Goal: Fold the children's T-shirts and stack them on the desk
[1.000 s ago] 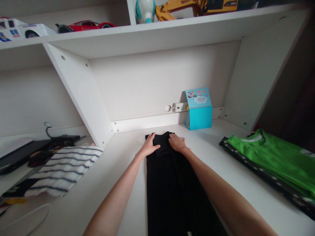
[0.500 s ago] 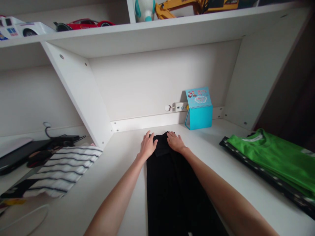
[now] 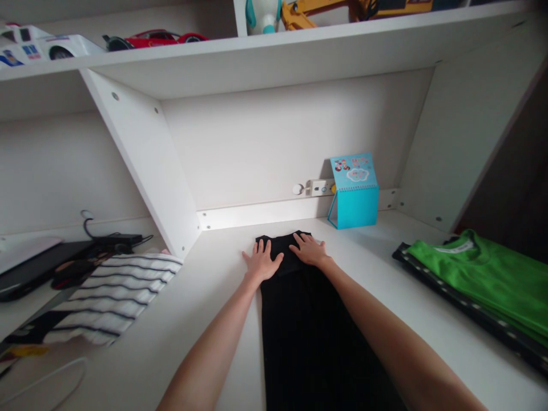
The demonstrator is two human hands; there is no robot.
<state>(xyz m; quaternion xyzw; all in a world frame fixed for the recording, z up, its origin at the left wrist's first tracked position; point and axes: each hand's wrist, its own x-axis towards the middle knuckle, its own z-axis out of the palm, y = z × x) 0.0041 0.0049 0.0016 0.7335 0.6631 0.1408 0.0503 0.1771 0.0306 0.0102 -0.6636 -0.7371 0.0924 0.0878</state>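
A long black garment (image 3: 308,331) lies folded lengthwise on the white desk (image 3: 205,297), running from the near edge toward the back wall. My left hand (image 3: 262,261) rests flat on its far left corner, fingers spread, partly on the desk. My right hand (image 3: 310,250) lies flat on the far right part of the garment, fingers stretched out. Both hands press on the cloth and hold nothing.
A striped white shirt (image 3: 113,291) lies at the left beside a slanted shelf support (image 3: 145,171). Folded green shirts (image 3: 492,279) sit at the right on a dark patterned cloth. A blue desk calendar (image 3: 354,191) stands at the back wall. Toy cars (image 3: 154,39) line the upper shelf.
My left hand has slid a little toward me and opened flat with its fingers spread. The right hand has stayed on the cloth. The view has shifted slightly to the left.
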